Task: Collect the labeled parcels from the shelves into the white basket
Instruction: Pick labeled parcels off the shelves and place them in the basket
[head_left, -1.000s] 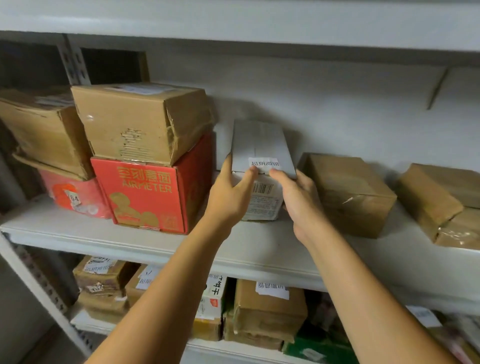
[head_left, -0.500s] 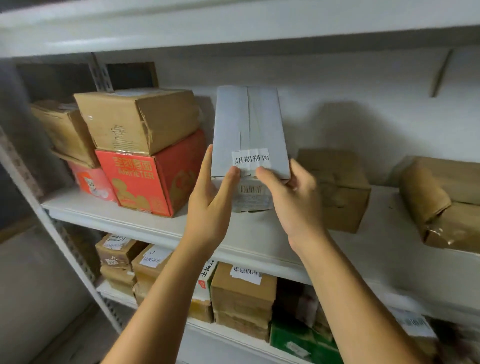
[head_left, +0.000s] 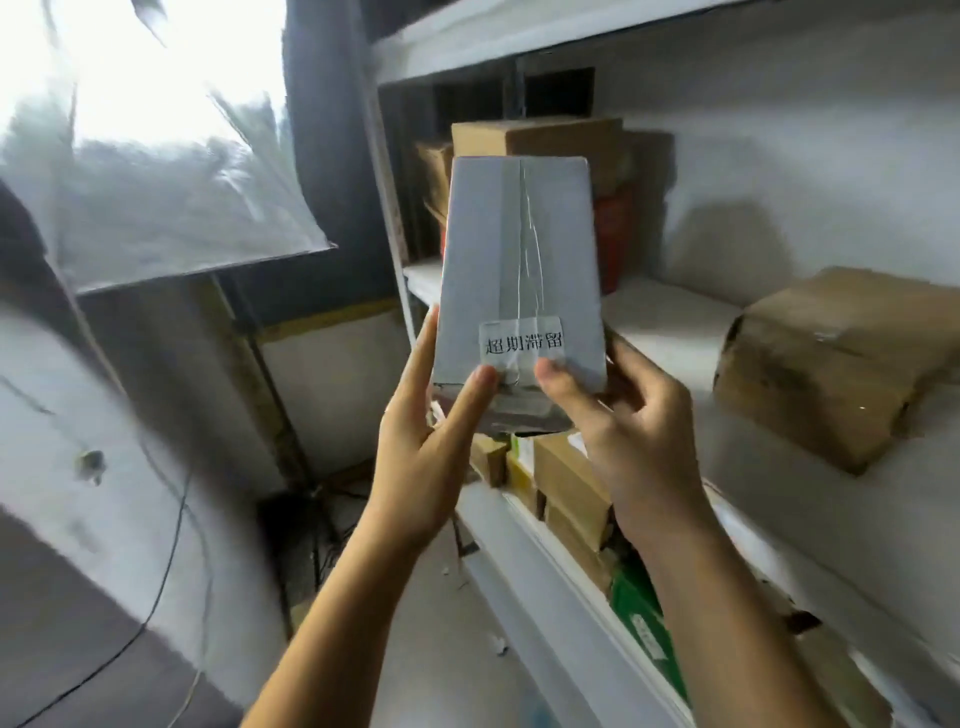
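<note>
Fingers (head_left: 421, 353) of a person's left hand (head_left: 421, 447) and right hand (head_left: 631, 441) curl round the near end of a grey parcel (head_left: 519, 249), with both thumbs pressing its top face just below a white label (head_left: 522, 343). The parcel is held in the air in front of the shelf (head_left: 670, 322) and extends up and away from the fingers. A brown box (head_left: 831, 364) sits on the shelf to their right.
</note>
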